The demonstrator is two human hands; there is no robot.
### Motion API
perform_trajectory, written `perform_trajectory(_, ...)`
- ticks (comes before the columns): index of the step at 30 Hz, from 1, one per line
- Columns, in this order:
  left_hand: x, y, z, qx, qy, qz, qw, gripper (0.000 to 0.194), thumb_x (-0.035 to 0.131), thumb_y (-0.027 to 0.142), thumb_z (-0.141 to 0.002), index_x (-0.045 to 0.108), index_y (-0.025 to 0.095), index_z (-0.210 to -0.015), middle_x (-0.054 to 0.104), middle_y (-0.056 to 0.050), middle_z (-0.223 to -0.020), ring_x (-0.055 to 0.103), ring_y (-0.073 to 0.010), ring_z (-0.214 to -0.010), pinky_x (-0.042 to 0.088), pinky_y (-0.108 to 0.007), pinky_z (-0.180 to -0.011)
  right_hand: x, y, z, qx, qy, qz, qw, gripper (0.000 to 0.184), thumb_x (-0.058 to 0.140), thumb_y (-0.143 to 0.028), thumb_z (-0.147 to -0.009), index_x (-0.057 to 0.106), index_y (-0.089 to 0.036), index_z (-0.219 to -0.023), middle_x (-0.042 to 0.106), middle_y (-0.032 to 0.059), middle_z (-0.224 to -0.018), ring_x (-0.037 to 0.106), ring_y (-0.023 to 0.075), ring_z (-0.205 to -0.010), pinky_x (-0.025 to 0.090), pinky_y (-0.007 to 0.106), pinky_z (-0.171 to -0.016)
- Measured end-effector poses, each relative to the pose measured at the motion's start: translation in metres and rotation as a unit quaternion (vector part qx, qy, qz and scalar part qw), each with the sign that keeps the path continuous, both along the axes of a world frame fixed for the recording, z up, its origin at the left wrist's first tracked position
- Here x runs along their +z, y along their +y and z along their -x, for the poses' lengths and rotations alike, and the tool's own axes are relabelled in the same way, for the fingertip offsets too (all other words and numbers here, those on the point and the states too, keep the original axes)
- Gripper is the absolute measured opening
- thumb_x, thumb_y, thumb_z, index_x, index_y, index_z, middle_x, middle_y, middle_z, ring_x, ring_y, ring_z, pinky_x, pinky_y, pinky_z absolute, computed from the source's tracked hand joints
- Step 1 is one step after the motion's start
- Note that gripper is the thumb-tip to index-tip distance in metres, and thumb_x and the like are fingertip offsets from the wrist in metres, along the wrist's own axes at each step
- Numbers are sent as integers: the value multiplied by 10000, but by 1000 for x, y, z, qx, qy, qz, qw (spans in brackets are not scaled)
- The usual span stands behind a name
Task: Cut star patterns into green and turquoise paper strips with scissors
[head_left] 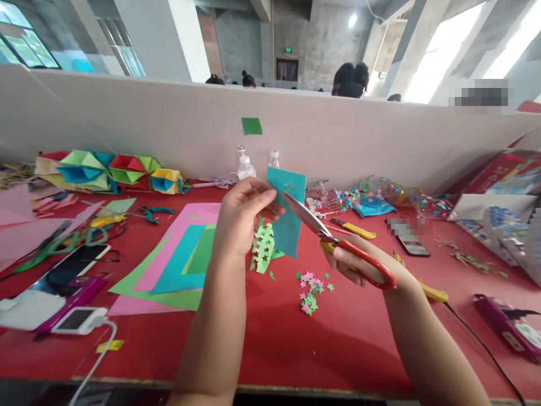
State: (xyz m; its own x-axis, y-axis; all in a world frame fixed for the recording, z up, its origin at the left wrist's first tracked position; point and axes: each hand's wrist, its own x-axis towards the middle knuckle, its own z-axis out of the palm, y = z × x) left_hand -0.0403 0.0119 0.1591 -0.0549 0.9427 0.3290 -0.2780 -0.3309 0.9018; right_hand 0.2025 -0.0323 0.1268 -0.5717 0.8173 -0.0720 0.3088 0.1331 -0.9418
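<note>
My left hand (248, 210) pinches the left edge of an upright blue sheet (289, 231), which has a small star-shaped cut near its top. In my right hand (353, 260) is a pair of scissors (310, 220) with red and yellow handles. Their blades point up and left, and the tips meet the blue sheet just below the star cut. Behind and below the sheet lies a green strip (262, 248) full of star-shaped holes. Small pink and green stars (311, 288) form a loose pile on the red table (270, 349) between my forearms.
Coloured sheets (177, 270) are stacked to the left, near a phone (80, 262) and pliers (154, 214). Yellow cutter (355, 228), another phone (408, 237) and purple power strip (509, 327) lie right. Folded paper shapes (131, 169) and bottles (245, 168) line the partition (169, 124).
</note>
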Motion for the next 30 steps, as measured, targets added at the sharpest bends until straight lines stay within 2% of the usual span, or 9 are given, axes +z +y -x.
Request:
perform_trajectory(7, -11, 8, -6, 7, -5, 27, 1000, 125, 697, 190, -725, 611, 195, -816, 480, 76, -586, 679, -109, -525, 511, -176, -456, -10, 12, 4, -11, 3, 12, 1000, 568, 472, -735, -884, 535, -178, -794, 464, -62, -453, 397, 78, -359, 329, 219, -400)
perform_trajectory(12, -16, 12, -15, -3, -61, 54, 997, 195, 697, 196, -710, 546, 193, -833, 568, 61, -658, 706, -123, -577, 563, -209, -544, -20, 16, 8, 5, 28, 11, 1000, 542, 422, -708, -924, 529, -181, -850, 467, -54, -503, 415, 95, -427, 349, 229, -446)
perform_trajectory(14, -17, 12, -15, 19, -76, 49, 996, 227, 714, 201, -692, 543, 201, -842, 585, 58, -669, 691, -114, -555, 510, -187, -472, -21, 15, 7, 19, 24, 7, 1000, 541, 416, -703, -928, 530, -180, -850, 469, -47, -521, 428, 101, -453, 348, 234, -461)
perform_trajectory(18, -19, 14, -11, 47, -32, 33, 998, 201, 748, 216, -681, 605, 201, -822, 512, 81, -587, 543, -45, -388, 276, -170, -323, -17, 12, 7, 7, -2, 3, 1000, 547, 447, -716, -903, 515, -188, -778, 469, -38, -513, 430, 107, -461, 351, 250, -475)
perform_trajectory(21, -21, 15, -12, 12, 6, 37, 999, 157, 755, 214, -682, 630, 196, -777, 503, 80, -543, 454, -22, -351, 223, -179, -321, -14, 10, 13, -75, 2, -10, 997, 525, 546, -709, -843, 455, -211, -704, 452, -48, -506, 418, 102, -458, 360, 256, -479)
perform_trajectory(23, -23, 15, -15, -30, 15, 54, 998, 170, 767, 215, -673, 632, 203, -777, 499, 80, -519, 477, -39, -371, 260, -177, -334, -12, 10, 18, -133, 11, -26, 991, 486, 626, -656, -806, 445, -218, -702, 459, -52, -530, 436, 106, -472, 364, 252, -476)
perform_trajectory(26, -26, 12, -23, -102, 21, 78, 992, 235, 759, 223, -697, 645, 233, -903, 512, 83, -522, 550, -77, -404, 369, -184, -366, -11, 14, 22, -209, 3, -57, 976, 470, 697, -608, -743, 433, -223, -689, 469, -51, -544, 453, 112, -480, 346, 246, -458)
perform_trajectory(28, -29, 10, -29, -143, 29, 87, 985, 274, 724, 216, -740, 643, 249, -1000, 527, 82, -541, 592, -90, -429, 434, -188, -398, -11, 17, 20, -236, 11, -72, 969, 475, 685, -614, -743, 418, -227, -678, 453, -57, -530, 436, 106, -465, 329, 243, -448)
perform_trajectory(30, -32, 9, -33, -175, 36, 96, 979, 266, 691, 200, -772, 639, 251, -1028, 545, 75, -577, 625, -94, -460, 475, -185, -424, -10, 20, 15, -228, 29, -74, 971, 472, 643, -626, -783, 413, -227, -678, 440, -62, -516, 408, 95, -445, 313, 240, -440)
